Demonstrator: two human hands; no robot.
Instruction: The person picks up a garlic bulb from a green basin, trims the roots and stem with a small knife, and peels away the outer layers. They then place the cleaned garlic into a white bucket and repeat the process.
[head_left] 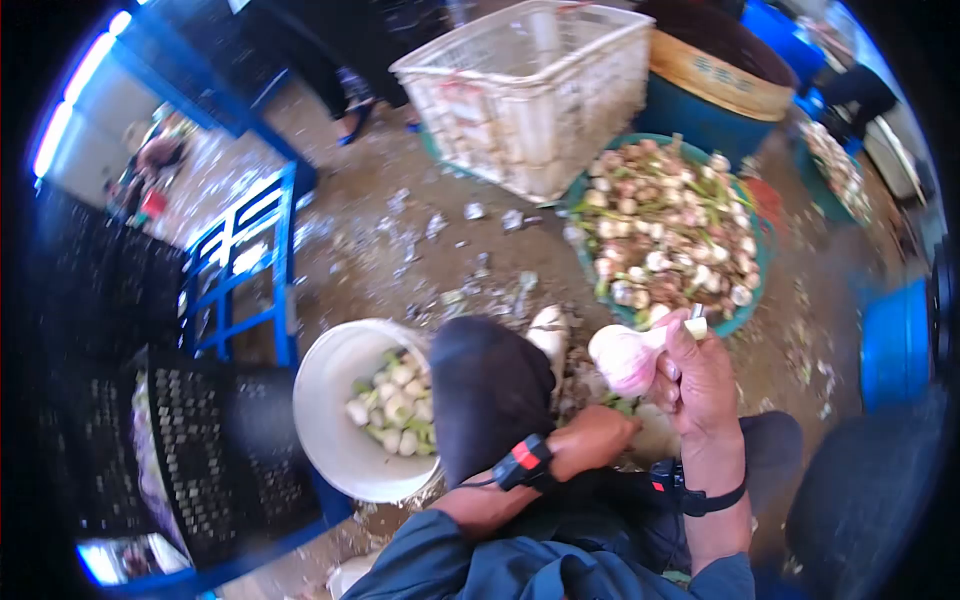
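My right hand is raised and closed, gripping a large white and pink garlic bulb by its cut stem. A small piece of metal shows at the stem's end beside the thumb; what it belongs to is hidden. Low between my knees, my left hand reaches right, its fingers blurred and partly hidden. Bits of green show close to it. Left of my knee stands a white bucket with trimmed garlic bulbs inside. Ahead is a green tub heaped with untrimmed garlic.
A dirty white crate and a large blue barrel stand beyond the tub. Black perforated crates and a blue metal frame are at left. A blue container is at right. Peelings litter the wet floor. Another person's legs appear at the back.
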